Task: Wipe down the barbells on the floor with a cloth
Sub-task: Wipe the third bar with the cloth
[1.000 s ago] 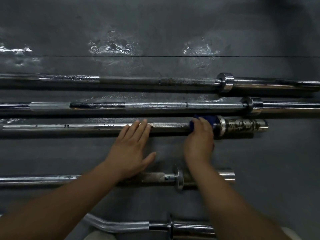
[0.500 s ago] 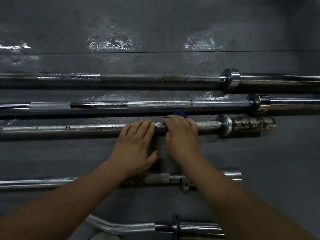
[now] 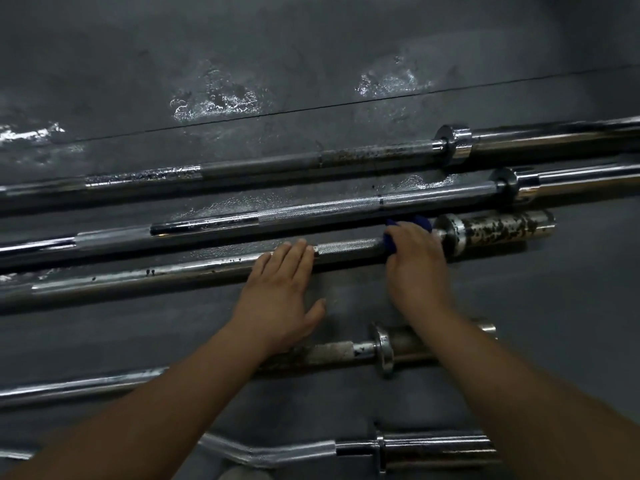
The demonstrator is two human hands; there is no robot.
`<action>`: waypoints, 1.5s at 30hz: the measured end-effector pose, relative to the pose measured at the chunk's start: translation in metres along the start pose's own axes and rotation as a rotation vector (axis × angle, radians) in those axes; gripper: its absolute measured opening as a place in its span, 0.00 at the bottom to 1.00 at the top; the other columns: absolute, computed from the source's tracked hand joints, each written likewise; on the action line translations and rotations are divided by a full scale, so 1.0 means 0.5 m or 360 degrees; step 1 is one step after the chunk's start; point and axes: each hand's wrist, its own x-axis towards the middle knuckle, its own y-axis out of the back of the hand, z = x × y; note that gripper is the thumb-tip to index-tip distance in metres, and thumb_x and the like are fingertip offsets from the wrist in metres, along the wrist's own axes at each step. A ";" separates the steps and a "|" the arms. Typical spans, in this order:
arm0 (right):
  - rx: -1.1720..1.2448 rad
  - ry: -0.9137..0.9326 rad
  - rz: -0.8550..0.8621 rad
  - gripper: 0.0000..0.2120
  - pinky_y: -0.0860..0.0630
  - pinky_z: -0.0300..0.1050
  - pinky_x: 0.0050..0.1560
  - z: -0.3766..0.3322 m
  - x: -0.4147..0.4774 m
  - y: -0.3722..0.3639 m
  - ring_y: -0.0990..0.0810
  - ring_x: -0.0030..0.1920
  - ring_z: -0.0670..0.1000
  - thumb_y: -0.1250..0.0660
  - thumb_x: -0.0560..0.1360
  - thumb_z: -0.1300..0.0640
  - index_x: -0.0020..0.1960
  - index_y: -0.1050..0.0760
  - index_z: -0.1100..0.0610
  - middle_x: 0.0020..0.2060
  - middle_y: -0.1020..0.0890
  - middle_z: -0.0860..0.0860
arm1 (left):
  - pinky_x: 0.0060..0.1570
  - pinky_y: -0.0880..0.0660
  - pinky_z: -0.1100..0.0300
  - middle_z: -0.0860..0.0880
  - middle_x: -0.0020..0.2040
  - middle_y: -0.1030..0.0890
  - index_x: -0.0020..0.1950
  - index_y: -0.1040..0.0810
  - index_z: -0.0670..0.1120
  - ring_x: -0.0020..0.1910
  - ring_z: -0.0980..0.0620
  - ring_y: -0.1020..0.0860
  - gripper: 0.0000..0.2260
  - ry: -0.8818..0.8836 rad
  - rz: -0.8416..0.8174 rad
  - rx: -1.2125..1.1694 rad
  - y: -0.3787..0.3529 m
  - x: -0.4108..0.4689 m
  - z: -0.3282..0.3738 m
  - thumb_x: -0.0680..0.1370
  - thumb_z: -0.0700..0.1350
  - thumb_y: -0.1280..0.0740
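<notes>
Several steel barbells lie side by side on the dark floor. The third barbell (image 3: 194,271) has a rust-spotted sleeve (image 3: 498,230) at its right end. My right hand (image 3: 415,261) grips a blue cloth (image 3: 417,221) wrapped over this bar's shaft just left of the collar; only the cloth's edges show. My left hand (image 3: 282,289) lies flat with straight fingers pressing on the same shaft, a short way left of the right hand. A stretch of knurled shaft shows between the two hands.
Two longer barbells (image 3: 311,211) (image 3: 277,166) lie beyond the one being wiped. A shorter bar (image 3: 346,351) with a rusty grip and a curl bar (image 3: 277,453) lie nearer to me under my forearms. Wet shiny patches (image 3: 214,98) mark the floor farther back.
My right hand with the cloth slid left along the shaft up to my left hand, then back right toward the collar. My left hand has stayed put on the bar.
</notes>
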 end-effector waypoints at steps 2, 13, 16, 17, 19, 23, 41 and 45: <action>0.0034 0.0051 -0.0079 0.21 0.32 0.58 0.66 -0.035 -0.011 -0.020 0.24 0.58 0.58 0.42 0.66 0.63 0.57 0.22 0.59 0.53 0.20 0.55 | 0.78 0.53 0.49 0.47 0.82 0.50 0.82 0.51 0.47 0.80 0.47 0.51 0.41 0.0008 -0.0031 0.0028 -0.001 -0.002 -0.001 0.73 0.67 0.56; 0.0160 0.0290 -0.0291 0.22 0.29 0.56 0.62 -0.103 -0.020 -0.033 0.24 0.57 0.60 0.45 0.66 0.59 0.57 0.22 0.57 0.54 0.20 0.55 | 0.77 0.49 0.47 0.45 0.81 0.44 0.81 0.46 0.45 0.79 0.44 0.45 0.41 0.0038 -0.0043 0.0044 -0.001 0.007 0.005 0.73 0.67 0.52; 0.0282 0.0322 -0.0247 0.23 0.29 0.54 0.62 -0.057 -0.005 -0.017 0.23 0.57 0.60 0.41 0.66 0.63 0.60 0.22 0.57 0.58 0.20 0.55 | 0.77 0.48 0.47 0.45 0.81 0.44 0.81 0.46 0.45 0.79 0.45 0.45 0.41 0.0016 -0.0051 0.0051 0.000 0.007 -0.002 0.74 0.67 0.53; 0.0277 0.0133 -0.0142 0.23 0.29 0.54 0.62 -0.023 0.001 -0.009 0.23 0.57 0.61 0.40 0.67 0.64 0.60 0.22 0.57 0.58 0.20 0.55 | 0.77 0.48 0.48 0.46 0.81 0.45 0.81 0.47 0.46 0.79 0.45 0.46 0.41 0.0011 -0.0050 0.0048 0.001 0.007 -0.003 0.73 0.67 0.53; 0.0186 -0.0195 0.0028 0.22 0.30 0.56 0.65 0.008 -0.003 -0.007 0.23 0.59 0.61 0.40 0.68 0.66 0.60 0.22 0.59 0.59 0.20 0.57 | 0.78 0.49 0.48 0.46 0.81 0.46 0.81 0.48 0.46 0.79 0.46 0.47 0.41 0.0009 -0.0048 0.0052 0.001 0.007 -0.004 0.73 0.67 0.54; 0.0169 0.0299 -0.0065 0.22 0.30 0.58 0.66 -0.065 -0.017 -0.031 0.22 0.58 0.58 0.45 0.67 0.59 0.56 0.20 0.56 0.54 0.18 0.53 | 0.78 0.49 0.48 0.45 0.81 0.44 0.81 0.45 0.45 0.79 0.44 0.45 0.40 0.0019 -0.0016 0.0039 0.000 0.002 0.000 0.74 0.66 0.51; 0.0038 0.0002 -0.0055 0.13 0.28 0.50 0.47 -0.011 -0.003 0.009 0.21 0.43 0.58 0.41 0.65 0.62 0.44 0.20 0.58 0.40 0.18 0.54 | 0.76 0.43 0.48 0.46 0.77 0.36 0.78 0.39 0.46 0.75 0.45 0.39 0.36 0.0008 0.0011 0.0003 0.015 -0.008 0.006 0.75 0.64 0.47; 0.0034 0.0151 -0.0145 0.16 0.33 0.47 0.45 0.035 -0.036 0.038 0.21 0.41 0.56 0.42 0.66 0.61 0.48 0.19 0.55 0.40 0.17 0.51 | 0.69 0.36 0.52 0.49 0.68 0.30 0.72 0.31 0.48 0.66 0.47 0.32 0.29 -0.0027 0.0112 -0.0090 0.021 -0.026 0.016 0.74 0.60 0.40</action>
